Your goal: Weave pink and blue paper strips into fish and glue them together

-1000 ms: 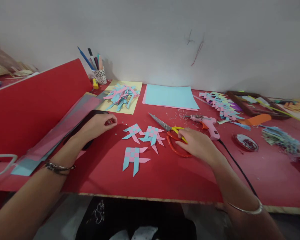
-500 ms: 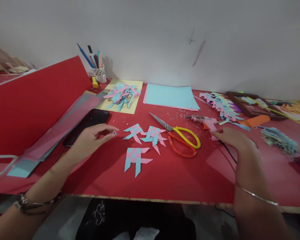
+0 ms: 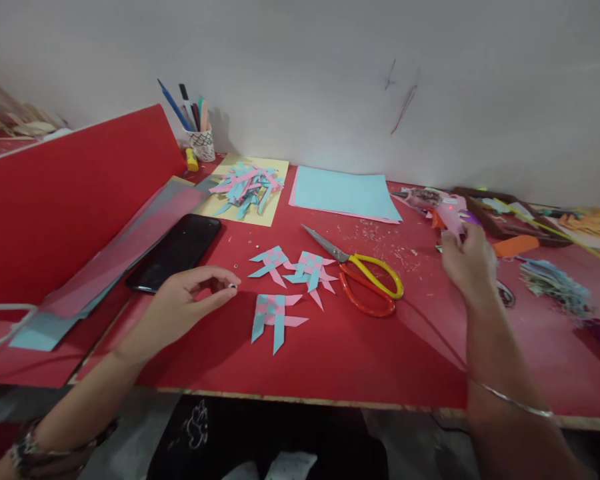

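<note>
Between the thumb and forefinger of my left hand (image 3: 180, 307) is a tiny black-and-white googly eye (image 3: 233, 286). My right hand (image 3: 470, 267) is wrapped around the handle of a pink hot glue gun (image 3: 449, 212), lifted off the table, its nozzle pointing left and a small red light glowing. Between the hands lie woven pink-and-blue paper fish: one (image 3: 270, 307) at the front and a few behind it, some overlapping (image 3: 309, 263). Scissors (image 3: 341, 257) with one yellow and one red handle lie right of them. Another small googly eye (image 3: 236, 266) rests just beyond my left fingertips.
A black phone (image 3: 180, 250) and paper sheets (image 3: 130, 240) lie left, beside a propped red board (image 3: 80, 180). Paper strips (image 3: 247, 187), blue sheets (image 3: 345, 193) and a pen cup (image 3: 201, 143) stand at the back. The glue gun's cord (image 3: 437, 333) crosses the table's right side.
My right hand has picked up the glue gun and raised it, moving it right and away from me. My left hand has come slightly nearer me, still pinching the googly eye.
</note>
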A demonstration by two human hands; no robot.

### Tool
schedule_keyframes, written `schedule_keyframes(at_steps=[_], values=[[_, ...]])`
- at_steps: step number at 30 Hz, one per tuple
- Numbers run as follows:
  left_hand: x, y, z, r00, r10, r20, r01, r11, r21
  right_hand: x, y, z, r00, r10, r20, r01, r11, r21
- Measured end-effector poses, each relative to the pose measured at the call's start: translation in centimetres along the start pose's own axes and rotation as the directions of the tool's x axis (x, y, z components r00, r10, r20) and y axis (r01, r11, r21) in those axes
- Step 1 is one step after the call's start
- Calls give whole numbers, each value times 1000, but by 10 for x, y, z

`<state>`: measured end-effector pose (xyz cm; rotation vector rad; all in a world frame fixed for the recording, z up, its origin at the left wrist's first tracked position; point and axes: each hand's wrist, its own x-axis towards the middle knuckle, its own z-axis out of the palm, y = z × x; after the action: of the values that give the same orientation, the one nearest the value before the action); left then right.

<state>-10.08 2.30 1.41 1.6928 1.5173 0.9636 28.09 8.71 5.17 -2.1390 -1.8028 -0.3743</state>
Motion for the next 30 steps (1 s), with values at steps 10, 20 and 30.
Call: schedule_keyframes(at_steps=[10, 20, 30], values=[[-8, -5, 12, 906, -382, -182, 247, 827, -505, -62, -94, 12, 930, -363, -50, 363, 891, 273], [-11, -4, 11, 954, -242, -180, 190, 945, -265, -72, -109, 24, 877, -481, -8, 465, 842, 275], [-16, -2, 19, 989, 56, 134, -71, 991, 112, -71, -112, 27, 844, -535, 47, 511, 826, 237]])
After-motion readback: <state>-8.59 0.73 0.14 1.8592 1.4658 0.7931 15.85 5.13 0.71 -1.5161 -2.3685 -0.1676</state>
